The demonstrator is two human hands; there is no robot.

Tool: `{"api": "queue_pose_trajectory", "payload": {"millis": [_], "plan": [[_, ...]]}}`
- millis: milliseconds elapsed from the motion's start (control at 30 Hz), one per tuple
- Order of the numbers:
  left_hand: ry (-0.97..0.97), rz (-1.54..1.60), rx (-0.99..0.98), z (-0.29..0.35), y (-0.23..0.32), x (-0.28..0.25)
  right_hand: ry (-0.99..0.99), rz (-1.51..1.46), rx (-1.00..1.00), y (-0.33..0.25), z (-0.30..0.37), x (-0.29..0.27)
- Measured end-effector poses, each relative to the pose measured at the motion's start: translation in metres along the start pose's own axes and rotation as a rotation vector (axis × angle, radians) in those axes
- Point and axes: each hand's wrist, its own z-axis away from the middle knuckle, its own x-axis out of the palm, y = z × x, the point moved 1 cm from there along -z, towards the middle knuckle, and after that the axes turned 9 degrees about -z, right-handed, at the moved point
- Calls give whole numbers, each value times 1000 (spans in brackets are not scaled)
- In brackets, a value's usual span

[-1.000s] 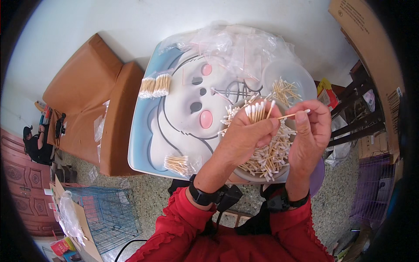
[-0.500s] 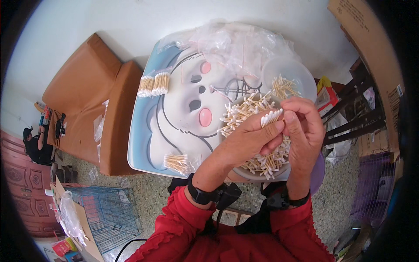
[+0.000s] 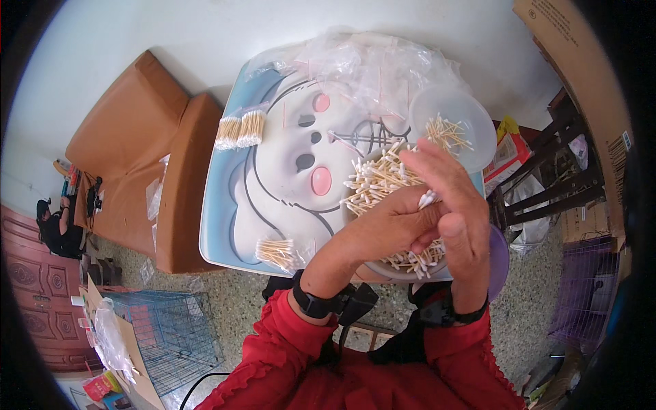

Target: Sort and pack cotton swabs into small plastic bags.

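Bright, even daylight; soft shadows; sharp centre; strong fisheye bending and black vignette at the rim.

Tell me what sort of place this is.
Probably a room in a home used for piecework. A small cartoon-printed table holds a heap of cotton swabs and clear plastic bags; a brown padded bench, wire cage and cardboard box stand on the speckled floor.

Pretty sure I'm looking at someone's home doing piecework, not a factory. There's a brown leather sofa (image 3: pixel 130 157) against a plain white wall (image 3: pixel 225 34), a speckled terrazzo floor (image 3: pixel 239 307), a blue wire pet cage (image 3: pixel 171 335), a carved reddish wooden door (image 3: pixel 27 287), and cardboard boxes (image 3: pixel 581 61) stacked beside the small cartoon-printed folding surface (image 3: pixel 232 205).
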Motion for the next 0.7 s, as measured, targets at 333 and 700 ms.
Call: {"api": "queue_pose_trajectory", "payload": {"millis": [333,700], "plan": [[97,63,-45,5,11,-5,56,56,-2,-6,0,5],[409,-734,87,-1,11,-8,172,-1,234,-10,4,2]]}}
